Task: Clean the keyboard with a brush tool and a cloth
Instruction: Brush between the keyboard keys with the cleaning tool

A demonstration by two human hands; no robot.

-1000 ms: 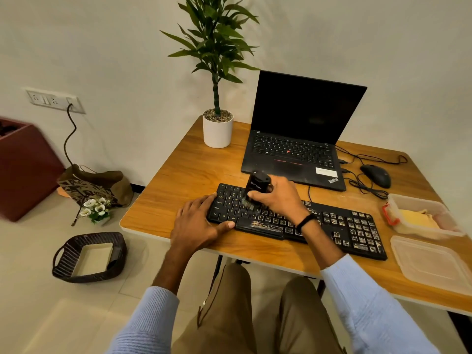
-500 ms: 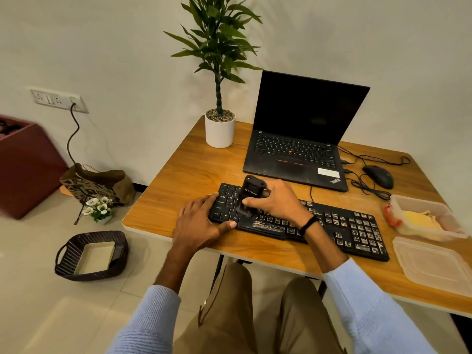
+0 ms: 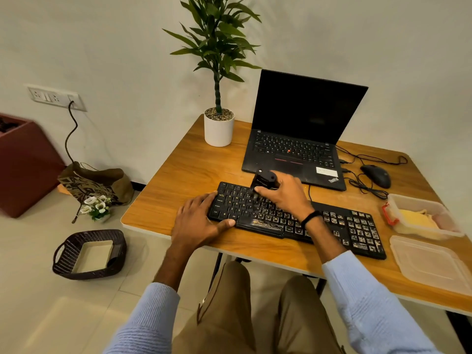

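A black keyboard (image 3: pixel 339 223) lies across the front of the wooden table (image 3: pixel 189 169). My right hand (image 3: pixel 283 192) grips a black brush tool (image 3: pixel 261 178), whose bristles rest on the upper key rows left of the middle. My left hand (image 3: pixel 196 221) lies against the keyboard's left end, fingers along its side and thumb on the front edge. A yellow cloth (image 3: pixel 415 218) sits in an open plastic container (image 3: pixel 431 206) at the table's right.
An open black laptop (image 3: pixel 298 139) stands behind the keyboard, a potted plant (image 3: pixel 219 129) to its left, a mouse (image 3: pixel 376 175) with tangled cable to its right. The container's lid (image 3: pixel 429 264) lies at the front right. A dark basket (image 3: pixel 89 254) and a bag (image 3: pixel 97 182) sit on the floor.
My right hand swept the brush tool left along the keys, then back right and toward the upper rows. My left hand stayed on the keyboard's left end.
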